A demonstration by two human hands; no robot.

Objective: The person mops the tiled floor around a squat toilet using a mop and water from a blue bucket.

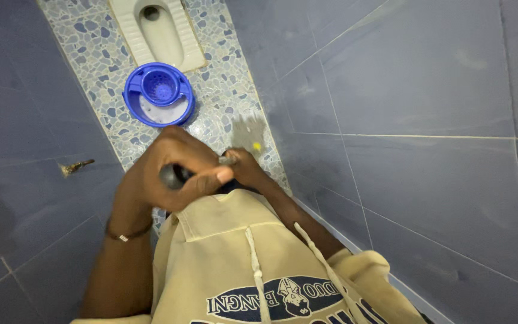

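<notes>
My left hand (172, 165) is closed around the black end grip of a long handle (175, 176), held close to my chest. My right hand (244, 168) grips the same handle a little further along, where a grey metal shaft (229, 160) shows between the two hands. The shaft runs down toward the floor, where a blurred pale head with a yellow spot (252, 137) moves over the pebble-patterned floor (223, 90) next to the right wall. My beige hooded top (241, 258) fills the bottom of the view.
A blue mop bucket (158, 94) with a wringer basket stands on the floor ahead. Behind it lies a white squat toilet pan (160, 30). Blue tiled walls (427, 120) close in on both sides; a small tap (76, 167) sticks out of the left wall.
</notes>
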